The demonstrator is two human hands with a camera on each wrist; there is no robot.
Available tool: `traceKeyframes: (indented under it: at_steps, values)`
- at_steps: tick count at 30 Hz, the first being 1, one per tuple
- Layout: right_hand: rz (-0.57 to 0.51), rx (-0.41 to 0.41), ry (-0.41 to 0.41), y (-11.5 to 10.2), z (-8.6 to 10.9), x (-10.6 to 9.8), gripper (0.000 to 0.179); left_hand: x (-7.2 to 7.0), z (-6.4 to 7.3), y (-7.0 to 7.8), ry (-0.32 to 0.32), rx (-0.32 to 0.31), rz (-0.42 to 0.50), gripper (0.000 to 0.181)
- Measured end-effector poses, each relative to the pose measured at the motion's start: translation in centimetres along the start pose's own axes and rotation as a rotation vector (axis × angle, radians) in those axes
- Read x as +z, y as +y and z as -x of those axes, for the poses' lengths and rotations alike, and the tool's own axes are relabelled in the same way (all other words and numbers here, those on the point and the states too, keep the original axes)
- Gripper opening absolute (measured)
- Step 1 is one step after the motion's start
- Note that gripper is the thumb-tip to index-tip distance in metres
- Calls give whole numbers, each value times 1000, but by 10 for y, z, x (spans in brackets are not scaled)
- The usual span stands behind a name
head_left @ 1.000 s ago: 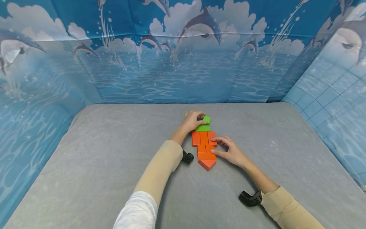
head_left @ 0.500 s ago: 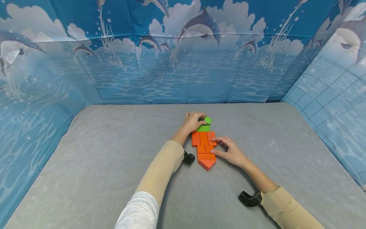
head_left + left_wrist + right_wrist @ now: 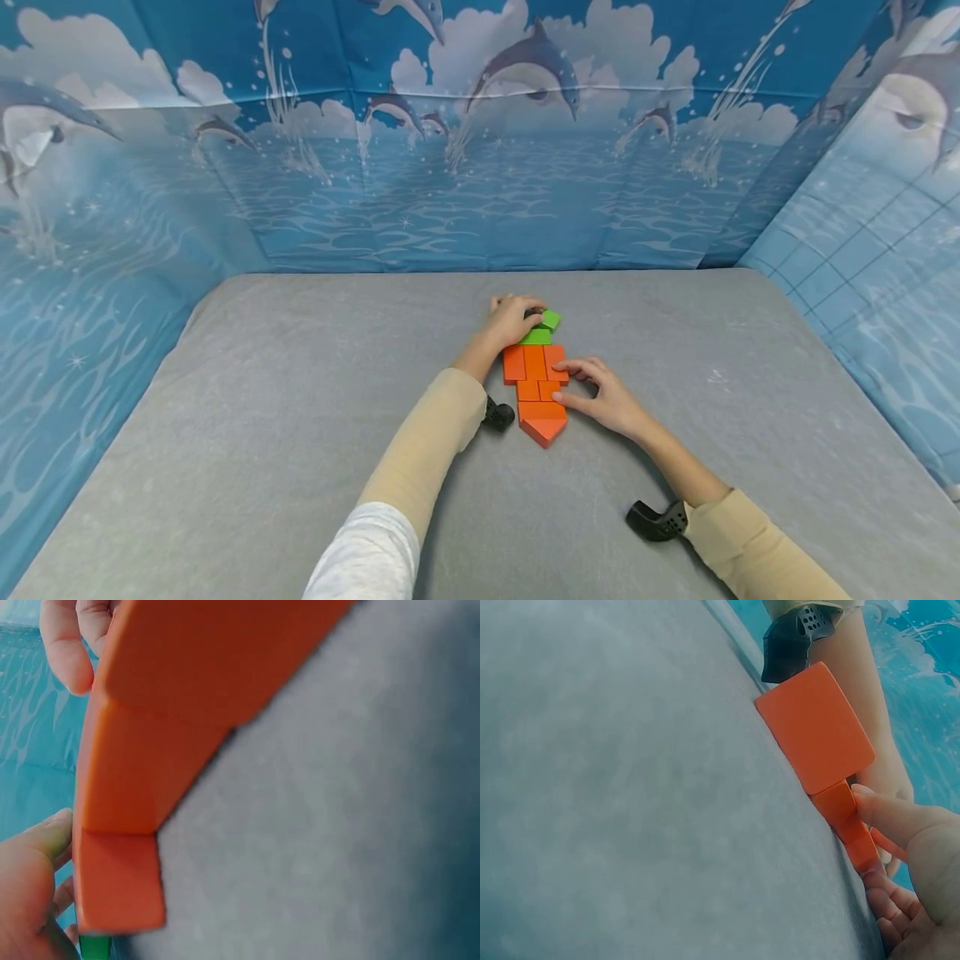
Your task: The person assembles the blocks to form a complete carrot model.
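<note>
My left hand [image 3: 513, 318] is at the far end of the block figure and holds a small green block [image 3: 551, 320] between thumb and fingers. Part of that block is hidden behind the fingers. A flat green block [image 3: 536, 337] lies just below it, against a row of upright orange blocks [image 3: 534, 363]. Nearer me come two small orange blocks [image 3: 528, 390] and a pointed orange block [image 3: 543, 427]. My right hand [image 3: 603, 400] rests its fingertips on the figure's right side, thumb on a small orange block [image 3: 838, 802] in the right wrist view.
A grey cloth-covered table [image 3: 262, 433] lies under everything. Blue dolphin-print curtains [image 3: 480, 200] stand behind it and at both sides. Black wrist cameras [image 3: 657, 521] hang from both sleeves.
My left hand has shifted slightly right, and the small green block has moved right and toward me, turning a little. The right hand and orange blocks have stayed put.
</note>
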State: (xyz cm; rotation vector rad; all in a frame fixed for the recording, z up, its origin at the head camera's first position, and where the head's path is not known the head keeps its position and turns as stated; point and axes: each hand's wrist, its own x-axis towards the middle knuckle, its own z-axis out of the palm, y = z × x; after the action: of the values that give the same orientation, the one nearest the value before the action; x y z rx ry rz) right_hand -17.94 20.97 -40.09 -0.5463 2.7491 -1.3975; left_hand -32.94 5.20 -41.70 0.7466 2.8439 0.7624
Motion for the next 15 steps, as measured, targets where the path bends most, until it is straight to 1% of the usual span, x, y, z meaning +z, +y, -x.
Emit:
traceKeyframes:
  at_steps: [7,15]
  values:
    - [-3,11,-1,0,0,0,39,0,0,1,-12,17,27,30]
    - [-3,2,-2,1,0,0,39,1,-1,1,-15,43,31,30]
